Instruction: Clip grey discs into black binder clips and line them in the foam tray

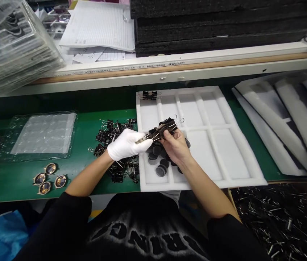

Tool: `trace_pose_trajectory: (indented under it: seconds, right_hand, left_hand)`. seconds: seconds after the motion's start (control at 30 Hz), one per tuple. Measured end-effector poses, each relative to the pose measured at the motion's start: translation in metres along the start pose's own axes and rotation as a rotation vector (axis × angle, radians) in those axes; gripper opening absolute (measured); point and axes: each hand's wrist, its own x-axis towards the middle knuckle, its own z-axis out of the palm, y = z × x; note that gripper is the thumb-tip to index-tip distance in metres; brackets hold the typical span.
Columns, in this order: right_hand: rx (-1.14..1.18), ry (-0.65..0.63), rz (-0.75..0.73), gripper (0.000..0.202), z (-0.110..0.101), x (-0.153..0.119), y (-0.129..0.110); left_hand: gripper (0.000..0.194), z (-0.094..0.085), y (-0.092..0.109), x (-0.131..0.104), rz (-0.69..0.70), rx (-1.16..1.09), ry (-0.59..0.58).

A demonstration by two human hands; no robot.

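Observation:
My left hand (128, 144), in a white glove, pinches the wire handles of a black binder clip (153, 133). Bare, my right hand (176, 145) holds a small dark round piece (163, 130) with black clips around it. Both hands meet over the left part of a white foam tray (224, 152). Under them lie several dark discs (161, 170) in the tray. A pile of black binder clips (116, 132) lies left of the tray, partly behind my left hand. At the tray's top left corner sits another clipped piece (149, 95).
Four-sided clear plastic tray (44, 134) lies at left, with several gold-rimmed round pieces (44, 187) nearer me. Foam trays (278, 123) lean at right above a box of clips (278, 217). A white ledge (115, 78) crosses behind, bearing black foam (210, 32) and papers (99, 27).

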Motion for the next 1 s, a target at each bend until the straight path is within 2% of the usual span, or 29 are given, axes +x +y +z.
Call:
trace_pose_trajectory:
  seconds: [0.13,0.23,0.4,0.57,0.63,0.73,0.8,0.9,1.0]
  right_hand:
    - [-0.023,0.064,-0.057,0.049,0.001,-0.002,0.002]
    - [-0.038,0.087,-0.081,0.048,0.002,-0.003,0.005]
    - [-0.022,0.042,-0.033,0.051,0.001,-0.003,0.007]
    - [0.077,-0.004,0.007,0.050,-0.002,-0.002,0.002]
    - [0.104,-0.028,-0.032,0.045,-0.005,-0.001,0.001]
    - [0.006,-0.095,-0.158,0.040,-0.010,-0.001,-0.001]
    - [-0.097,-0.156,-0.226,0.041,-0.012,-0.001,-0.003]
    - [-0.157,-0.184,-0.212,0.066,-0.015,0.001,-0.008]
    - [-0.149,-0.147,-0.167,0.093,-0.016,0.005,-0.011]
  left_hand:
    - [0.048,0.002,0.002,0.000,-0.055,-0.104,-0.015]
    - [0.047,0.002,0.002,0.001,-0.069,-0.089,-0.017]
    - [0.047,0.002,-0.001,0.002,-0.072,-0.001,-0.040]
    - [0.045,-0.005,0.001,0.001,-0.128,0.039,-0.093]
    - [0.043,-0.008,0.005,0.000,-0.227,-0.137,-0.135]
    - [0.062,-0.007,0.014,0.000,-0.426,-0.534,-0.277]
    - [0.065,-0.007,0.017,0.003,-0.533,-0.692,-0.322]
    - [0.054,-0.013,0.015,0.014,-0.551,-0.719,-0.234]
    - [0.049,-0.029,0.008,0.032,-0.417,-0.522,-0.113]
